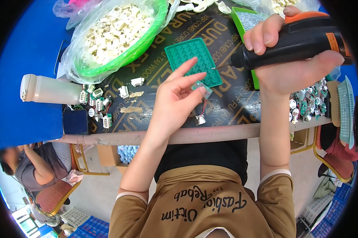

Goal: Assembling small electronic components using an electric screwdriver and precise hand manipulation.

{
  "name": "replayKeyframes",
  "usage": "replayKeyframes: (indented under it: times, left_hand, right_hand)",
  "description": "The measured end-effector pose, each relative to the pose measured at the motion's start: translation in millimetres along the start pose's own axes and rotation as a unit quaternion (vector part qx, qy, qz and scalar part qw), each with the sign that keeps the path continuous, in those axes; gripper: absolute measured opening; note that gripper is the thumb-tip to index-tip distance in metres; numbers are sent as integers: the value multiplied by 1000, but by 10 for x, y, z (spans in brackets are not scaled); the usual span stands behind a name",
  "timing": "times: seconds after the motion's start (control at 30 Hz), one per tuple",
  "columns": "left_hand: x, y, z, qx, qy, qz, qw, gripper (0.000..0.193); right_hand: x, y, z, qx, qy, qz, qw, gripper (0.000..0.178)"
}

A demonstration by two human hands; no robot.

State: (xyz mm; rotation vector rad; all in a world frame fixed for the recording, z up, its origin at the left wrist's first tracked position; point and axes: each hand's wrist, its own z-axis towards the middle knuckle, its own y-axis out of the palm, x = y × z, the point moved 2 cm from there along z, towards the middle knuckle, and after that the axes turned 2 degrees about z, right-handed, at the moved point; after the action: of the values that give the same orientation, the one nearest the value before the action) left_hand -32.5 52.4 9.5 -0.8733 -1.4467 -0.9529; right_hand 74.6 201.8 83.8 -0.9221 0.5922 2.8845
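Observation:
My right hand [280, 75] grips a black and orange electric screwdriver [292, 43], its fingers wrapped around the body. The thin bit points left, over the right side of a dark green tray [206, 51] with rows of round pockets. In front of the tray, my left hand [173, 103] pinches a small green circuit board [204, 89] between thumb and fingers. Red wires run down from the board to a small silver round part [201, 119] near the table's front edge. The bit is apart from the board.
A bright green basket [123, 65] of cream plastic pieces stands at the far left. Nearby are a pale bottle [54, 89], small assembled boards [97, 99] and a dark flat box [76, 122]. Right are a lime bin [237, 20], piled silver parts [310, 103] and a brush [333, 104]. A person [36, 162] sits left.

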Motion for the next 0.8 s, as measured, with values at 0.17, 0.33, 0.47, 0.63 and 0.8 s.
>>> replayKeyframes:
  times: [0.17,0.33,0.47,0.63,0.8]
  left_hand:
    - [151,102,-97,-64,72,76,992,28]
    - [270,137,-168,-55,112,186,974,27]
    - [351,159,-225,-39,107,225,968,30]
    - [297,129,-231,-51,175,203,962,30]
    - [174,102,-307,-104,193,-84,972,34]
  right_hand:
    - [-155,223,99,-140,39,-78,986,88]
    - [-155,223,99,-129,37,-83,988,85]
    - [-221,182,72,-119,35,-87,988,83]
    - [-643,276,-282,-109,36,-98,989,79]
    - [-725,468,-385,-103,32,-97,989,76]
